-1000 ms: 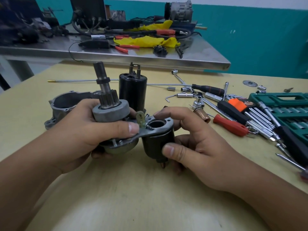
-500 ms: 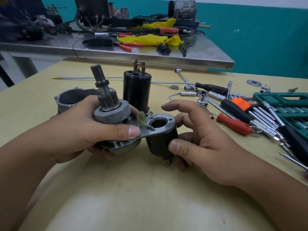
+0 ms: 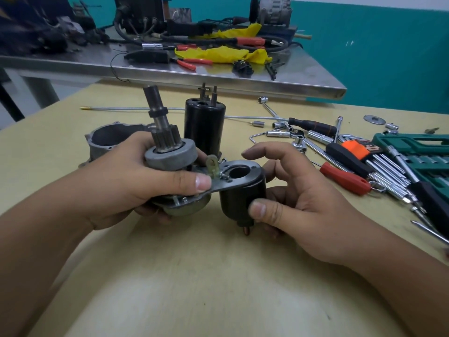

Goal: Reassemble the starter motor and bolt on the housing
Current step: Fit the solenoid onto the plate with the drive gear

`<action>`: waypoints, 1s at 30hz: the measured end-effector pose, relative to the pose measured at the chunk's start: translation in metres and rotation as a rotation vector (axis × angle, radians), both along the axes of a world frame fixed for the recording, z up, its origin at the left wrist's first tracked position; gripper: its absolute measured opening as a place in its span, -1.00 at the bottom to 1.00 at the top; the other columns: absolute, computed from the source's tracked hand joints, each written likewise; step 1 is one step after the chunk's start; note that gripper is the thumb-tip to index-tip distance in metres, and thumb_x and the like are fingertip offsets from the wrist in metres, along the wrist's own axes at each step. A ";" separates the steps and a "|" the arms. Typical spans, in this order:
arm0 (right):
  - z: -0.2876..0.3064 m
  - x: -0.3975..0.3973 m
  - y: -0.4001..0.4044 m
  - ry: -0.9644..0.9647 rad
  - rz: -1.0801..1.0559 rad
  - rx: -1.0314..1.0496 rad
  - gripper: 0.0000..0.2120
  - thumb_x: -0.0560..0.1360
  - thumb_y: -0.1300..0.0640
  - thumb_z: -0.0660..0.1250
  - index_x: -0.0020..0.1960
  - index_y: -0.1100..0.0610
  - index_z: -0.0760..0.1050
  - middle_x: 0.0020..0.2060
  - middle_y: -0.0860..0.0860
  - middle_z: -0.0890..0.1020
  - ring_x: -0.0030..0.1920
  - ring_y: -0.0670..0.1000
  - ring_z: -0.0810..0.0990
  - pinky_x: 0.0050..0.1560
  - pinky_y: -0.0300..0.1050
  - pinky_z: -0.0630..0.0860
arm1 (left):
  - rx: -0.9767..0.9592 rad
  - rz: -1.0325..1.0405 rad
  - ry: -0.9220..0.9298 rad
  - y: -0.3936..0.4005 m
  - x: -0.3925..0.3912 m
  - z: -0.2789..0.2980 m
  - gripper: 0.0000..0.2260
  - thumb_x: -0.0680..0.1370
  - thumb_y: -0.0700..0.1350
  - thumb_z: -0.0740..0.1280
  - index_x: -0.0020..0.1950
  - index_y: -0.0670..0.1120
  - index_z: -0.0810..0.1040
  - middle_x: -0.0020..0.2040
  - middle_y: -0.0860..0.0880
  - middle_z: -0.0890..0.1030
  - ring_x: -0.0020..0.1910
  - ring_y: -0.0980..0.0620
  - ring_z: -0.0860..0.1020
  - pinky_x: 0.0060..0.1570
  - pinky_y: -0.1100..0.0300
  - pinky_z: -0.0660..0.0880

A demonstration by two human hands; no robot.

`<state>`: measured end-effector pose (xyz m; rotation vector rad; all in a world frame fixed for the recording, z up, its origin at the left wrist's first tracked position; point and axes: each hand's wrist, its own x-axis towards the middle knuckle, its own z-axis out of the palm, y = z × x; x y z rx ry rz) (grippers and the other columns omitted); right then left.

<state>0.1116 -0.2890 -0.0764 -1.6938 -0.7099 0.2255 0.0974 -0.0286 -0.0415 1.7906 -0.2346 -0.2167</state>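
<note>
My left hand (image 3: 126, 181) grips the starter's drive assembly (image 3: 170, 154), a grey collar with a toothed pinion and splined shaft pointing up, thumb across its metal plate. Fixed to that plate is a black solenoid (image 3: 239, 198) with an open round hole on top. My right hand (image 3: 296, 203) holds the solenoid, thumb on its near side, lower fingers behind it, index finger raised above it. The black motor body (image 3: 205, 127) stands upright on the table behind. The grey cast housing (image 3: 107, 139) lies at the left, partly hidden by my left hand.
Sockets, ratchet, screwdrivers and hex keys (image 3: 352, 161) are scattered at the right, beside a green tool case (image 3: 418, 152). A thin rod (image 3: 136, 108) lies across the far table. A steel bench (image 3: 218, 79) with pliers and yellow rags overhangs the back.
My right index finger has lifted off the solenoid's top and now hovers above it. The assembly stays held in both hands in about the same place.
</note>
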 end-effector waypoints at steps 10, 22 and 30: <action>0.001 -0.002 0.000 -0.134 -0.030 -0.099 -0.47 0.46 0.13 0.45 0.26 -0.38 0.45 0.03 -0.08 0.55 -0.36 0.28 0.50 -0.37 0.05 0.52 | 0.018 0.063 -0.005 -0.010 -0.003 0.002 -0.51 0.15 0.09 0.61 0.00 -0.09 0.69 -0.35 -0.05 0.62 -0.46 0.03 0.56 -0.55 0.20 0.42; 0.005 -0.007 0.001 -0.211 0.025 -0.145 -0.31 0.38 -0.06 0.55 0.41 -0.36 0.35 0.20 -0.14 0.60 -0.10 0.34 0.68 -0.15 0.35 0.65 | 0.035 -0.040 0.027 -0.008 -0.001 0.004 -0.54 0.15 0.08 0.62 -0.04 -0.09 0.70 -0.35 -0.08 0.62 -0.46 0.03 0.56 -0.53 0.18 0.43; -0.007 -0.012 0.015 -0.358 -0.086 -0.054 -0.58 0.43 -0.18 0.50 0.23 -0.14 0.50 0.10 -0.15 0.62 0.05 0.11 0.70 -0.03 0.19 0.65 | 0.072 0.016 -0.066 -0.005 -0.002 0.011 -0.52 0.10 0.10 0.63 -0.02 0.05 0.68 -0.23 0.01 0.68 -0.39 0.05 0.62 -0.58 0.20 0.45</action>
